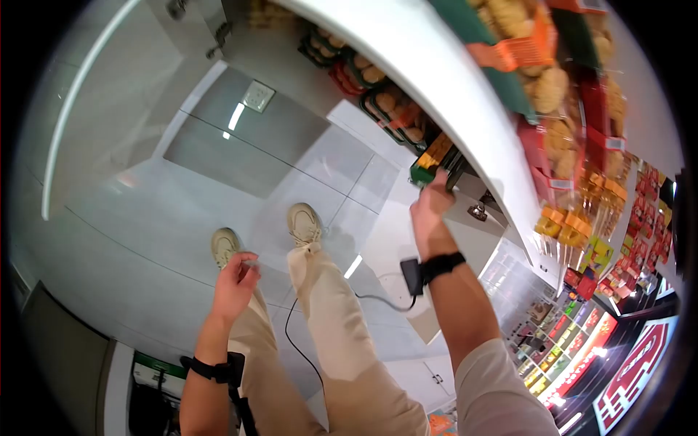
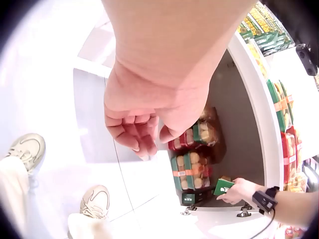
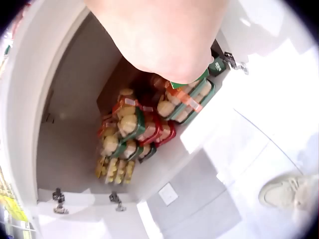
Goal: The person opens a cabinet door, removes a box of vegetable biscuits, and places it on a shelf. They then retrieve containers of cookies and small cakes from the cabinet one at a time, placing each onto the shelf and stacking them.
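White cabinet standing open; right hand clamped on green box, left hand empty, fingers loosely curled.

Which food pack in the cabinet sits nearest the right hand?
The double green-tray pack with the wide orange band, beside the green box the right hand grips; the red-tray packs lie farther off.

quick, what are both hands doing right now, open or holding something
Left hand: open, fingers loosely curled, holding nothing.
Right hand: closed on a green rectangular box with white print.
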Demonstrator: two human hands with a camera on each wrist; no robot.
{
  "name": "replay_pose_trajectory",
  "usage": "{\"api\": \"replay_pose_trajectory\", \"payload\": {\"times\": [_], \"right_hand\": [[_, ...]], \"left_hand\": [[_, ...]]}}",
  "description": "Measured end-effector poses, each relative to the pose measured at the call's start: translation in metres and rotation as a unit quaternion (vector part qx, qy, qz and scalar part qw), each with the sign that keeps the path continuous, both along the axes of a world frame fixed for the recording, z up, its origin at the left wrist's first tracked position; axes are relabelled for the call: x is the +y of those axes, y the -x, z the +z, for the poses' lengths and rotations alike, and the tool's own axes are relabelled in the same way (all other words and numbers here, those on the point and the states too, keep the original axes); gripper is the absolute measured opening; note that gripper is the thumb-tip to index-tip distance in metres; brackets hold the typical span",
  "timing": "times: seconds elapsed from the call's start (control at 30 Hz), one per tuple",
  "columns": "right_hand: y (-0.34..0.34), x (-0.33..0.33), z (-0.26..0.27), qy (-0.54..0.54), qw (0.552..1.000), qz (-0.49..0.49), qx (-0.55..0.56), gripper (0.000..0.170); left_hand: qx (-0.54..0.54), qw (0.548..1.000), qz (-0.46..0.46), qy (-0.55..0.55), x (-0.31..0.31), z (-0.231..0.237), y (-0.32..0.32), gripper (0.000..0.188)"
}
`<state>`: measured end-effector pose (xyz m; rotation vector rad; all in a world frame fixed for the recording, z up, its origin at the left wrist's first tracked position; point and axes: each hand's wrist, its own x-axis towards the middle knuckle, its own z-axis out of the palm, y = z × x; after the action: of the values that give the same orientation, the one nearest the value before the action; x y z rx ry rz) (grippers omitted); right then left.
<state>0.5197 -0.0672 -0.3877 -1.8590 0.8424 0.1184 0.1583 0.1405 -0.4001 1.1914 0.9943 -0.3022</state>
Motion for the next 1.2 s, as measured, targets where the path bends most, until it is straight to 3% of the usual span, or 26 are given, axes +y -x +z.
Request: {"api": "replay_pose_trajectory", "payload": {"times": [0.03,0.17,0.2,0.33,0.37,0.43,0.5,0.53,0.57,0.63,0.67,0.73,0.77,0.83,0.87,0.9,0.97,1.0,1.03,1.1,1.2], "right_hand": [[0.012,-0.021,-0.037,0.01,0.992,-0.071,-0.105,0.043],[0.124,-0.007,0.053,-0.142,0.982,-0.065,-0.103,0.036],[0.15,-0.02,0.076,-0.162,0.986,-0.014,-0.033,0.043],[0.225,-0.022,0.204,-0.142,0.978,-0.006,0.15,0.044],[0.238,-0.028,0.237,-0.156,0.977,-0.008,0.144,0.044],[0.253,-0.042,0.298,-0.166,0.949,0.103,0.246,0.045],[0.259,-0.061,0.351,-0.183,0.923,0.199,0.274,0.048],[0.257,-0.067,0.378,-0.188,0.901,0.263,0.29,0.049],[0.257,-0.076,0.4,-0.214,0.886,0.304,0.277,0.052],[0.25,-0.081,0.457,-0.251,0.857,0.338,0.298,0.054],[0.249,-0.09,0.479,-0.29,0.837,0.363,0.29,0.053],[0.245,-0.09,0.525,-0.332,0.81,0.411,0.254,0.05],[0.242,-0.096,0.536,-0.369,0.786,0.44,0.23,0.051],[0.244,-0.098,0.571,-0.382,0.779,0.465,0.175,0.053],[0.245,-0.099,0.585,-0.383,0.787,0.457,0.161,0.053],[0.249,-0.099,0.598,-0.406,0.788,0.444,0.131,0.056],[0.258,-0.104,0.614,-0.429,0.794,0.422,0.088,0.059],[0.265,-0.108,0.621,-0.419,0.796,0.432,0.061,0.061],[0.27,-0.112,0.625,-0.408,0.797,0.444,0.035,0.063],[0.281,-0.123,0.626,-0.405,0.803,0.438,0.013,0.065],[0.299,-0.133,0.63,-0.421,0.81,0.408,-0.024,0.066]], "left_hand": [[-0.015,1.0,0.014,-0.003,0.008,0.006,0.011,0.02],[-0.001,1.0,0.025,-0.016,0.049,0.062,0.04,0.021],[0.008,0.999,0.029,-0.025,0.058,0.072,0.052,0.022],[0.027,0.998,0.009,-0.061,0.102,0.142,0.094,0.023],[0.021,0.997,0.005,-0.074,0.113,0.163,0.106,0.023],[0.039,0.997,-0.017,-0.065,0.133,0.201,0.122,0.026],[-0.015,0.997,-0.03,-0.072,0.15,0.249,0.133,0.03],[-0.059,0.996,-0.009,-0.064,0.156,0.263,0.139,0.035],[-0.043,0.996,-0.032,-0.072,0.163,0.29,0.134,0.052],[-0.156,0.988,0.013,-0.007,0.173,0.345,0.126,0.083],[-0.159,0.987,0.001,-0.008,0.174,0.375,0.119,0.083],[-0.339,0.935,-0.084,-0.057,0.178,0.438,0.095,0.114],[-0.346,0.931,-0.097,-0.058,0.179,0.463,0.084,0.114],[-0.419,0.89,-0.158,-0.087,0.174,0.513,0.071,0.131],[-0.42,0.9,-0.092,0.066,0.167,0.549,0.067,0.133],[-0.492,0.861,-0.13,0.018,0.17,0.558,0.057,0.133],[-0.379,0.921,0.04,0.078,0.164,0.593,0.044,0.134],[-0.458,0.886,-0.066,0.031,0.17,0.603,0.043,0.131],[-0.463,0.882,-0.079,0.033,0.18,0.609,0.039,0.131],[-0.466,0.846,-0.257,-0.038,0.193,0.624,0.028,0.128],[-0.505,0.814,-0.285,-0.041,0.187,0.631,0.008,0.127]]}}
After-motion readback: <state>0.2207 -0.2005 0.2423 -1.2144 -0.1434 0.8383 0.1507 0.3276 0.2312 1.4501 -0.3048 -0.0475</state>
